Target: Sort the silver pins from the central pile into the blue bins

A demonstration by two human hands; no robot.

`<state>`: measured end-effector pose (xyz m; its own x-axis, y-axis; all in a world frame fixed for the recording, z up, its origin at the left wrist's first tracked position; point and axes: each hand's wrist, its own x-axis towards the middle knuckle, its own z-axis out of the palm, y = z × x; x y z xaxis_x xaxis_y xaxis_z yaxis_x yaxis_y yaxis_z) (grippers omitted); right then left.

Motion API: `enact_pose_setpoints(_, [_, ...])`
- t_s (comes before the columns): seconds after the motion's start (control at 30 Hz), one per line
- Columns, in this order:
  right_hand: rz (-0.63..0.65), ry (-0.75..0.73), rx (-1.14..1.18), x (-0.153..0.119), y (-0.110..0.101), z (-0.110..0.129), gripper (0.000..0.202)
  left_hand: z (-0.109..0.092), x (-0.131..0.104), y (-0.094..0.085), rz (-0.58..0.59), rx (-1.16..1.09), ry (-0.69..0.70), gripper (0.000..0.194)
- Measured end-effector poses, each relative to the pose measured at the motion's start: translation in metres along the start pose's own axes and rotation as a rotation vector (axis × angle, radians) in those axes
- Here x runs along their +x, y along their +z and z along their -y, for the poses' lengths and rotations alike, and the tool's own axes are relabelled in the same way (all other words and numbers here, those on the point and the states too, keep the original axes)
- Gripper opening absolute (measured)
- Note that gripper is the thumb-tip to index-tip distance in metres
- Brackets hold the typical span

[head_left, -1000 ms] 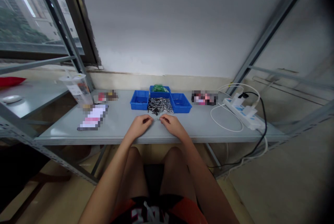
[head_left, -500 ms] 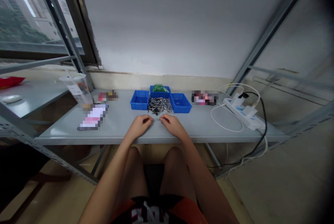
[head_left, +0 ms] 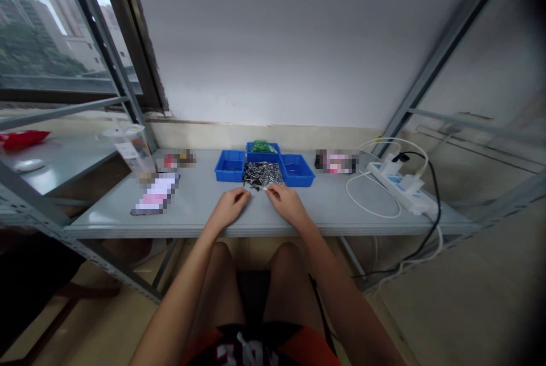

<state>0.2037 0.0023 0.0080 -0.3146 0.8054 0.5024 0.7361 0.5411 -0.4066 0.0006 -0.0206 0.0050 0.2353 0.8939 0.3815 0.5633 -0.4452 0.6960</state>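
Note:
My left hand [head_left: 231, 206] is closed in a pinch above the front of the table; anything between its fingertips is too small to make out. Opposite it, my right hand [head_left: 287, 203] also pinches, with a tiny pale piece showing at its fingertips. Just beyond both hands lies a loose pile of small, shiny metal pieces [head_left: 263, 174], some dark. Around the pile stand three blue bins: a left bin [head_left: 230, 176], a right bin [head_left: 298, 180] with a few thin pieces inside, and a back bin [head_left: 263, 157] holding green pieces [head_left: 261, 146].
On the left are a phone [head_left: 156, 193], blurred out, and a lidded plastic cup [head_left: 133, 150]. A white power strip [head_left: 401, 188] with plugs and looping cables [head_left: 375, 215] lies on the right. Metal shelf posts [head_left: 111, 59] frame the table.
My hands have drawn slightly apart, the right one moving a little to the right and up toward the pile. The view has shifted slightly; bins and pile look the same.

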Motion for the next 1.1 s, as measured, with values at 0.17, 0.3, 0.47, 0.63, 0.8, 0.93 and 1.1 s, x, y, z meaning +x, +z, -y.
enact_pose_setpoints(0.17, [-0.244, 0.205, -0.375, 0.025, -0.036, -0.017, 0.03, 0.002, 0.0, 0.001, -0.001, 0.034, -0.011, 0.031])
enact_pose_setpoints(0.3, [-0.273, 0.177, -0.43, 0.02, -0.039, -0.024, 0.038, -0.001, 0.0, 0.0, -0.018, 0.071, -0.021, 0.029])
enact_pose_setpoints(0.47, [-0.058, 0.09, -0.3, -0.009, -0.023, -0.025, 0.025, 0.0, 0.0, 0.002, -0.029, 0.141, -0.004, 0.026])
enact_pose_setpoints(0.63, [0.308, -0.148, -0.403, -0.013, -0.024, -0.022, 0.019, 0.002, 0.005, 0.002, 0.059, 0.303, 0.084, 0.021])
enact_pose_setpoints(0.8, [0.413, -0.239, -0.489, 0.005, -0.025, -0.027, 0.02, 0.002, 0.023, -0.007, 0.28, 0.547, 0.301, 0.022])
enact_pose_setpoints(0.93, [0.486, -0.285, -0.552, 0.024, -0.021, -0.034, 0.022, 0.008, 0.045, -0.009, 0.389, 0.638, 0.554, 0.025])
enact_pose_setpoints(1.1, [0.529, -0.332, -0.544, 0.035, -0.023, -0.042, 0.016, 0.016, 0.073, -0.008, 0.414, 0.601, 0.741, 0.032])
